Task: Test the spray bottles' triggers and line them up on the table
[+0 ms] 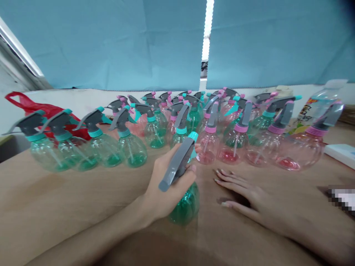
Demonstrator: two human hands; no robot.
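My left hand (166, 177) is wrapped round the neck of a green spray bottle (185, 207) with a grey and turquoise trigger head. The bottle tilts somewhat, and my fingers hide its collar. To its right, my right hand (244, 192) rests on the table with fingers spread, holding nothing. Just beyond the right hand stand pink spray bottles (206, 149) with grey heads and pink collars. Green spray bottles (133, 151) with turquoise collars form a row at the left.
More green and pink spray bottles crowd the back of the wooden table (83, 207). A red plastic bag (39, 107) lies behind the left row. A large labelled clear bottle (318, 107) stands at the back right, near a white flat object (342, 153). Blue curtains (111, 44) hang behind.
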